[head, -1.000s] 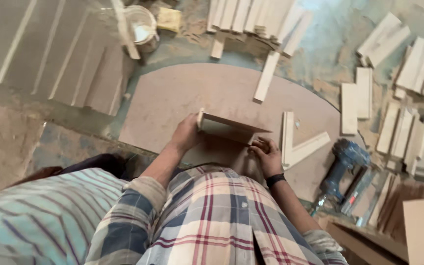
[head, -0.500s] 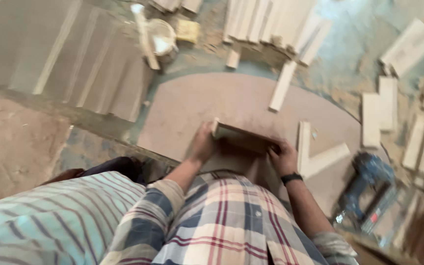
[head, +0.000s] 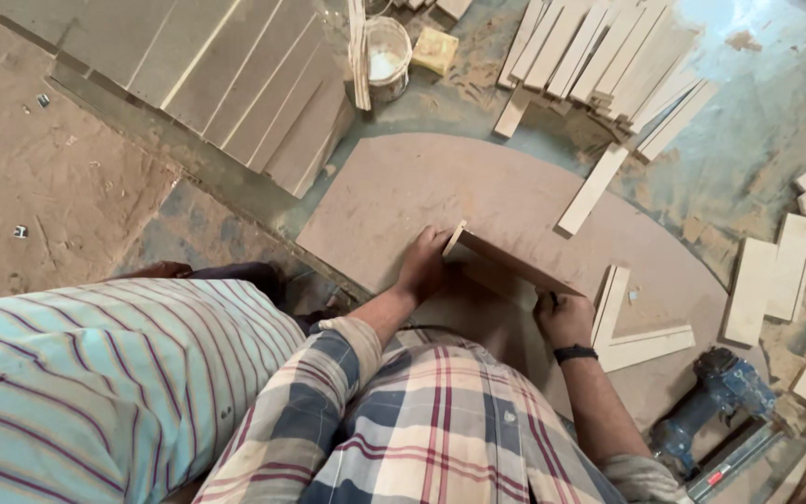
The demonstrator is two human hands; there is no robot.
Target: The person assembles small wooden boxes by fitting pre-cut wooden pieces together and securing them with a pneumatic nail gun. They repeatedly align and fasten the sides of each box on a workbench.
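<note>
A thin brown board (head: 513, 263) stands on its long edge, tilted, on a large curved brown panel (head: 422, 182) that lies on the floor. My left hand (head: 422, 268) grips the board's left end. My right hand (head: 562, 318), with a black wristband, is closed on the board's near right end. My checked sleeves are rolled to the elbows.
A person in a striped shirt (head: 95, 392) is close at my left. A blue power tool (head: 713, 403) lies right of my arm. Two pale strips (head: 633, 334) form an L on the panel. Stacked wooden strips (head: 608, 61), a white bucket (head: 386, 54) and leaning boards (head: 235, 84) lie beyond.
The view has swung a little to the left. Both hands stay on the board, which leans lower over the panel, and my right hand has slid toward its right end.
</note>
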